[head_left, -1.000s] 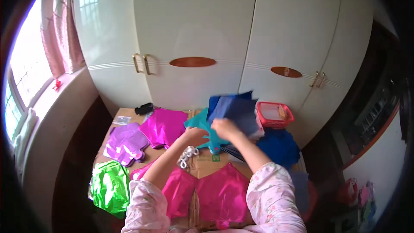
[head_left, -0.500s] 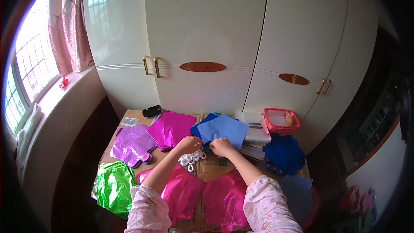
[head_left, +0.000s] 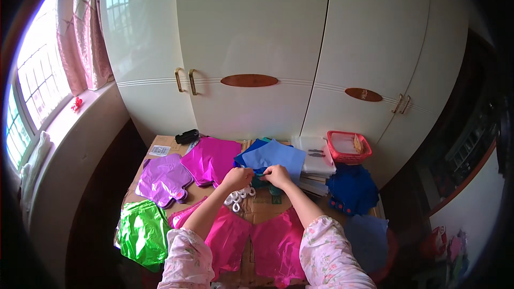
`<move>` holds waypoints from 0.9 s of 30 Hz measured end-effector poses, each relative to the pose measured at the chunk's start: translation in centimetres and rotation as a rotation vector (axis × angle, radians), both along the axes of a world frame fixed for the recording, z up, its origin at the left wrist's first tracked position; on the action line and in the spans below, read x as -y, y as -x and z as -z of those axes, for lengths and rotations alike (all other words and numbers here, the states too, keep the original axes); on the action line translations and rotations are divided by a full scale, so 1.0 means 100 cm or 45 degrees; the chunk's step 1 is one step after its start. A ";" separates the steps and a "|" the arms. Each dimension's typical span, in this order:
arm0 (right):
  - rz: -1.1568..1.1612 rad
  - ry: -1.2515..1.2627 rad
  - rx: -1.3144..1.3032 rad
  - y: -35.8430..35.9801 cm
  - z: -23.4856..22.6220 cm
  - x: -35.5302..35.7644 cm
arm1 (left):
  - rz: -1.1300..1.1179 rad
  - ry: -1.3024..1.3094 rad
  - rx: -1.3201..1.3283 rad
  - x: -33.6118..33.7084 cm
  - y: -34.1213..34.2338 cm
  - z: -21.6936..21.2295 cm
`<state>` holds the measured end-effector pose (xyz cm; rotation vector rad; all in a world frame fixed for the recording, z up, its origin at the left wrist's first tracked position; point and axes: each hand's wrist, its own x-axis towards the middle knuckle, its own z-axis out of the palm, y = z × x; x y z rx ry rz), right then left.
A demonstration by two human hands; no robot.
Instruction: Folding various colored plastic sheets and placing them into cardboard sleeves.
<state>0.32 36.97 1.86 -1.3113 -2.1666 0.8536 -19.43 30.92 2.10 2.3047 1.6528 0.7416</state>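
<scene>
My left hand [head_left: 239, 178] and my right hand [head_left: 277, 176] are close together at the near edge of the blue sheets, both with fingers closed in a pinch. What they pinch is too small to make out. A light blue sheet [head_left: 276, 156] tops the stack, with darker blue ones [head_left: 249, 155] beneath and a green-teal edge [head_left: 259, 183] showing below my hands. White rings [head_left: 235, 199] lie in a cluster just nearer than my left hand. Pink foil pieces [head_left: 230, 241] are spread under my forearms, and another pink foil piece [head_left: 278, 241] is beside them.
Magenta [head_left: 213, 158], purple [head_left: 163, 179] and green foil stacks [head_left: 143, 233] cover the left side. To the right are clear plastic packs [head_left: 316, 160], a red basket [head_left: 349, 147] and a dark blue pile [head_left: 353, 190]. A white wardrobe [head_left: 251, 32] stands behind the cardboard surface [head_left: 265, 211].
My hands have come closer together, the left shifting right a little and the right tilting upward at the fingers. The whole view has shifted slightly.
</scene>
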 end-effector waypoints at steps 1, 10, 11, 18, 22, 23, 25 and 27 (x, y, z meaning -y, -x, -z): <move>0.019 -0.005 0.000 -0.002 0.001 -0.001 | -0.032 -0.002 0.018 0.001 -0.004 -0.007; 0.013 0.037 -0.109 -0.005 -0.002 0.000 | 0.119 -0.088 -0.359 0.015 -0.009 -0.012; 0.029 0.055 -0.112 -0.005 -0.003 0.000 | 0.129 -0.115 -0.373 0.015 -0.008 -0.009; 0.024 0.107 -0.186 -0.003 0.014 -0.015 | 0.072 0.178 -0.405 0.003 -0.012 0.000; 0.166 0.112 -0.591 -0.014 0.021 -0.044 | 0.206 0.254 -0.621 -0.004 -0.014 -0.001; 0.259 0.152 -0.679 -0.022 0.015 -0.058 | 0.218 0.284 -0.653 -0.006 -0.014 0.001; 0.454 -0.022 -0.797 -0.045 -0.010 -0.075 | 0.195 0.362 -0.684 -0.008 -0.019 -0.001; 0.619 -0.414 -0.742 -0.073 -0.045 -0.095 | 0.200 0.395 -0.703 -0.014 -0.029 -0.008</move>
